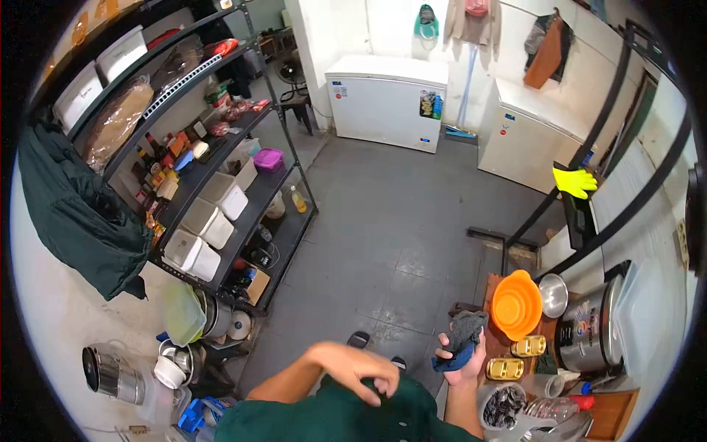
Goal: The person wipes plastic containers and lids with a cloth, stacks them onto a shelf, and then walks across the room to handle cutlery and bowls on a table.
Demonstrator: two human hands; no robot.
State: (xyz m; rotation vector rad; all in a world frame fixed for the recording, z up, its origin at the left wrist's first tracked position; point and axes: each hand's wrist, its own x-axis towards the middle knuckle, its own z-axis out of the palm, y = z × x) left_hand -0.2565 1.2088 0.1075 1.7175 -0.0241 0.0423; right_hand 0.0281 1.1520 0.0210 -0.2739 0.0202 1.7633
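Note:
My right hand (462, 374) is closed around a bunched dark grey and navy cloth (466, 333), held up at the right of my body. Part of the cloth hangs over the fingers. In front of my dark green shirt (324, 412), my left hand (357, 370) is bent at the wrist with its fingers pointing down. Its thumb stands apart from the loosely curled fingers, and nothing shows in it. Nearest to the right hand are an orange basin (515, 304) and two gold-coloured containers, one of them the nearer gold container (505, 369).
To the left stands a black shelf rack (243, 243) with white bins (191, 254). Two chest freezers are at the back, one the wide freezer (387, 103). A black metal frame (589, 140) bears a yellow glove (574, 181). A steel pot (589, 331) stands right.

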